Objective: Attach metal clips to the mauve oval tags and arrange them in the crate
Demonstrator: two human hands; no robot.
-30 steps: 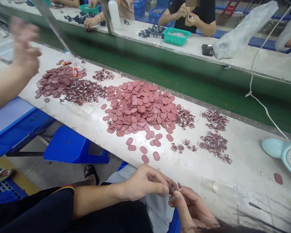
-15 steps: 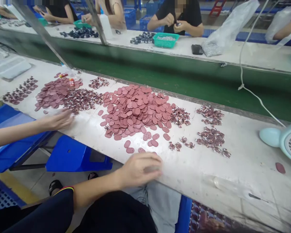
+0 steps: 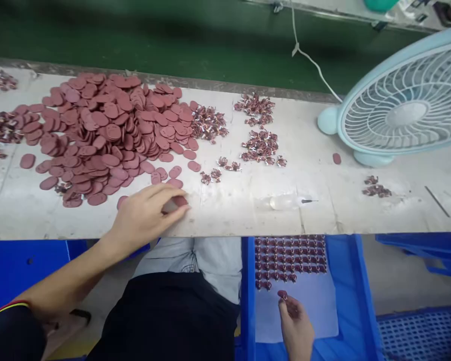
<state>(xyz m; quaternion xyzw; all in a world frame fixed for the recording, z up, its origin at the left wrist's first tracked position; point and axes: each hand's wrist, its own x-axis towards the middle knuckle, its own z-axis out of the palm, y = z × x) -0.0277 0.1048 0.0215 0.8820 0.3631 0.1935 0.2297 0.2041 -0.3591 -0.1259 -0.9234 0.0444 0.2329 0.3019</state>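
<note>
My left hand point(image 3: 145, 213) rests at the table's front edge, fingers curved and thumb closed round a flat reddish-brown oval piece point(image 3: 179, 201). Just beyond it lies a big heap of the same oval pieces point(image 3: 113, 130). My right hand point(image 3: 296, 326) is low over a blue crate point(image 3: 349, 291), pinching a reddish-brown oval piece with a small part on it point(image 3: 282, 295). Similar assembled pieces point(image 3: 291, 255) stand in rows on a white sheet point(image 3: 296, 311) in the crate, above the right hand in the view.
Small brown-and-white parts point(image 3: 261, 145) lie in clusters right of the heap. A clear bottle with a thin needle tip point(image 3: 285, 202) lies near the front edge. A light blue fan point(image 3: 406, 110) stands at the right, a loose oval piece point(image 3: 336, 158) beside it.
The view has swung right and down, bringing the crate and my right hand into sight. My left hand is now round an oval piece at the heap's front.
</note>
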